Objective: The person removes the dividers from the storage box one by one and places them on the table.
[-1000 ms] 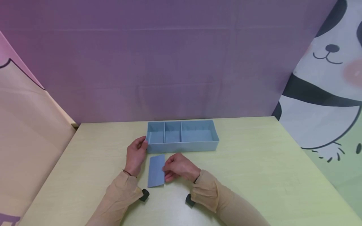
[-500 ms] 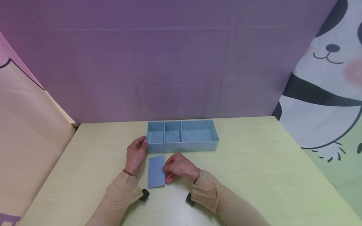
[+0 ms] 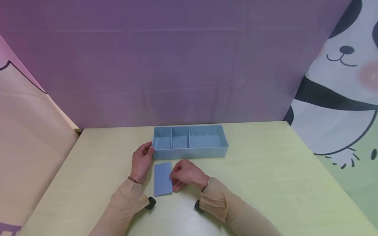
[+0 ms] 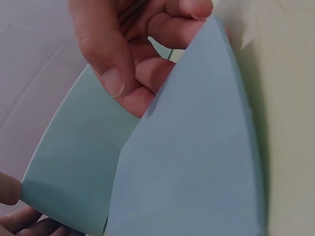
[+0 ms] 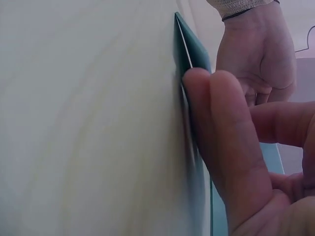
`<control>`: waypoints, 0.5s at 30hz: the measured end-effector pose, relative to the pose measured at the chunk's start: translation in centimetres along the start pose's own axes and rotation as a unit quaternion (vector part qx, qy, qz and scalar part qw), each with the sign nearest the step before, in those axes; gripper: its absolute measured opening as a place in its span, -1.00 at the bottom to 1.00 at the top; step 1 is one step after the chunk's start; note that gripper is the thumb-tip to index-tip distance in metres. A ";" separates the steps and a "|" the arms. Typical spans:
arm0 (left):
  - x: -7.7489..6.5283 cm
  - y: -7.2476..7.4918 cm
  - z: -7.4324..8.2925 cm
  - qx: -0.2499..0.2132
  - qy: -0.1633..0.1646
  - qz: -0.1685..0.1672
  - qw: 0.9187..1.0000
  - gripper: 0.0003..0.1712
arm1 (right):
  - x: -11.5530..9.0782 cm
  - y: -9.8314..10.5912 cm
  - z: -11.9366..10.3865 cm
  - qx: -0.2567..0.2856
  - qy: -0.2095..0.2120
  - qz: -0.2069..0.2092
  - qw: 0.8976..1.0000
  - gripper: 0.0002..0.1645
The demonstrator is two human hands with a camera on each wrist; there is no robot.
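Note:
A light-blue box with three compartments stands near the back of the table. At its left end, my left hand holds the front corner between thumb and fingers. In front of the box is a thin, flat blue rectangle, like a folded card. My right hand pinches its right edge, the other fingers curled beneath. The left wrist view shows the blue card standing on edge close over the tabletop. Seen from the right wrist, a pale line runs along the card's edge.
The pale wooden table extends to both sides of the hands. A purple backdrop rises behind its far edge, and a panda-printed sheet hangs at the right. Small black blocks sit under the sleeve cuffs.
The blue card has tilted slightly and its lower edge has shifted a little toward the right hand. Both hands stay nearly still, and the box has not moved.

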State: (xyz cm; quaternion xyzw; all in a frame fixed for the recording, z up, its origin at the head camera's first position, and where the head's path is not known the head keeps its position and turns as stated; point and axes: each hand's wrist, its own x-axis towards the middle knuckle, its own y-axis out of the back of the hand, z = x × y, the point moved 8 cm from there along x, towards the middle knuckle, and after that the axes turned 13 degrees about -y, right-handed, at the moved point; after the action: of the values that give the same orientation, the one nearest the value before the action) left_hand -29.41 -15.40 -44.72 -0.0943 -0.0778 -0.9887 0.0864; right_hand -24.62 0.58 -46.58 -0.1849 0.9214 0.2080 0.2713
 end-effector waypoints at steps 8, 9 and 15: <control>-0.1 0.0 0.1 -0.001 -0.009 0.001 1.000 -0.63 | -0.1 -0.1 0.0 -0.005 0.000 -0.005 1.000 -0.89; -0.1 0.0 0.2 0.001 -0.011 0.000 1.000 -0.63 | -0.1 0.0 0.1 -0.005 0.000 -0.005 1.000 -0.89; 0.1 0.0 -0.6 0.010 -0.020 0.011 1.000 -0.61 | -0.2 0.1 0.0 -0.003 -0.005 -0.005 1.000 -0.90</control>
State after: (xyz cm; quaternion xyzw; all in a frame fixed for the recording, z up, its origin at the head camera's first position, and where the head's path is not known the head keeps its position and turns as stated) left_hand -29.61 -15.50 -45.26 -0.1135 -0.0885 -0.9849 0.0965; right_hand -24.51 0.71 -46.46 -0.1893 0.9185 0.2107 0.2759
